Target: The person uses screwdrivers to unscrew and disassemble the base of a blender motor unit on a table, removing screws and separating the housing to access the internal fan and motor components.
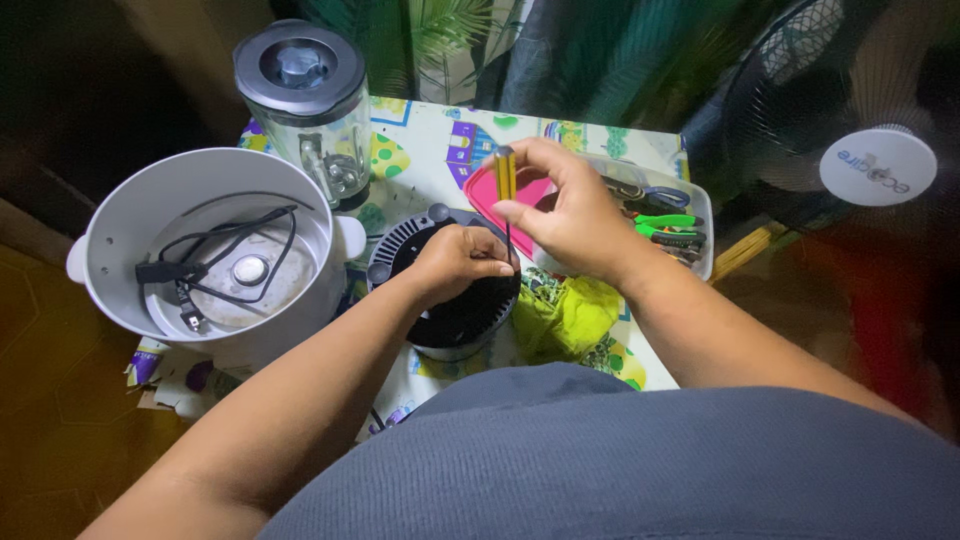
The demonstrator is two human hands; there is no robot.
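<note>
The screwdriver [506, 190], yellow-handled, stands upright over the round black appliance base [447, 285], its tip down at the base's top. The right hand [565, 215] pinches the handle; the left hand [455, 262] rests closed on the base, steadying the shaft. Left of the base sits a white pot [215, 250] holding a black cord [215, 255]; behind it, a blender jar [305, 110].

Right hand [570, 215] holds a screwdriver [506, 185] (yellow-handled) upright over the black base [450, 290].

White pot [110, 225] and blender jar [305, 110] crowd the black base's [455, 320] left.
</note>
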